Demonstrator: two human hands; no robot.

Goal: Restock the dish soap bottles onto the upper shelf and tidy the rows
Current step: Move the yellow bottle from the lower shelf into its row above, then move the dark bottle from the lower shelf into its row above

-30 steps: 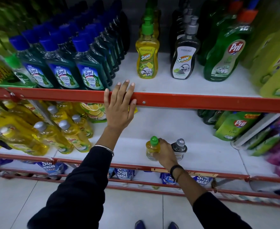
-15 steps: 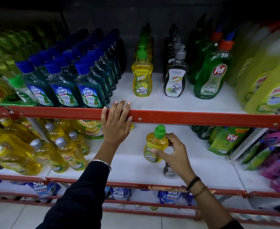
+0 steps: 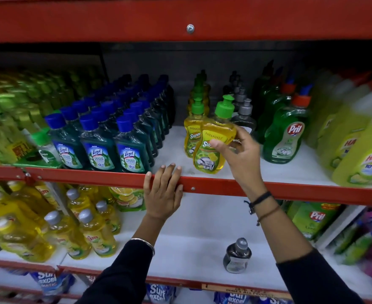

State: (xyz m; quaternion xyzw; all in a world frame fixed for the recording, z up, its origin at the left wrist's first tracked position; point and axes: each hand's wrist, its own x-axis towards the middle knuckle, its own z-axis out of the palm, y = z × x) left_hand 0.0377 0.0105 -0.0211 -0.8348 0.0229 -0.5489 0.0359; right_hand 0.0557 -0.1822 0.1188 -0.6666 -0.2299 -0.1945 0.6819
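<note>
My right hand (image 3: 239,154) grips a yellow dish soap bottle with a green cap (image 3: 213,141), tilted, just above the front of the upper shelf (image 3: 257,172). It hangs in front of the row of matching yellow bottles (image 3: 194,128). Beside that row runs a row of grey-capped dark bottles (image 3: 243,115), partly hidden by my hand. My left hand (image 3: 163,191) rests flat on the red front rail (image 3: 93,178) of the upper shelf, fingers over its edge. One grey-capped dark bottle (image 3: 236,256) stands alone on the lower shelf (image 3: 191,249).
Blue-capped Lizol bottles (image 3: 97,148) fill the upper shelf's left. Green Pril bottles (image 3: 284,137) and yellow-green jugs (image 3: 360,150) stand at the right. Yellow Vim bottles (image 3: 75,233) crowd the lower shelf's left, green pouches (image 3: 312,218) its right. A red beam (image 3: 189,18) runs overhead.
My right hand has lifted the yellow bottle from the lower shelf up to the front of the upper shelf. The dark bottle stayed below. My left hand kept its place on the rail.
</note>
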